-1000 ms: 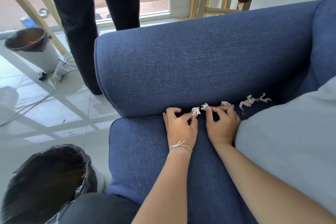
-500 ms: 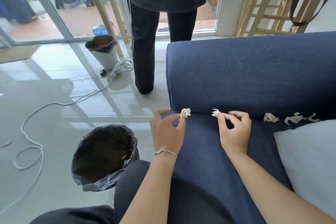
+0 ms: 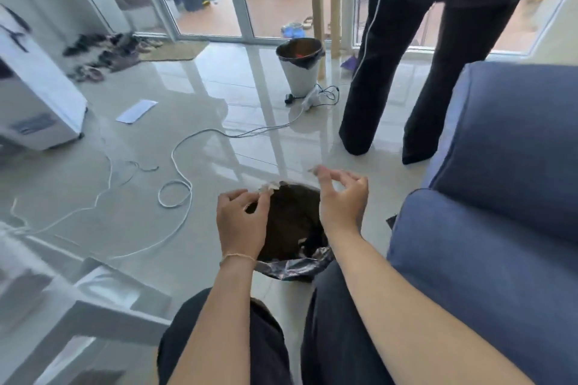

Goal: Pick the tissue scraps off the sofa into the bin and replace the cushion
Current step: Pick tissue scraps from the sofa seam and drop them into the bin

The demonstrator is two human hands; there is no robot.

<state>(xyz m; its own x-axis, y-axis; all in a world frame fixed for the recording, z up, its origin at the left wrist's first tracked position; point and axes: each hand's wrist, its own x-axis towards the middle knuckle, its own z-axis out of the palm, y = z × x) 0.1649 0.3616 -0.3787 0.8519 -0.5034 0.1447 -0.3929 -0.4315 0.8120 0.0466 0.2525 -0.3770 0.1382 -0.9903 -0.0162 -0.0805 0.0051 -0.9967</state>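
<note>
Tissue scrap [image 3: 269, 187] sits pinched in the left hand [image 3: 242, 222] over the black-lined bin [image 3: 294, 266] at lower centre; the right hand [image 3: 341, 200] pinches another scrap [image 3: 313, 169] beside it.

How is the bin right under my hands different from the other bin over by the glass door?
The near bin sits at the person's knees, below the left hand and right hand; the far bin stands by the glass door, beside a standing person's legs. The near bin shows only its black liner; the far bin shows a pale outer wall below its liner. Something red lies in the far bin; the near bin looks dark inside. Both have black liners and stand on the tiled floor.
</note>
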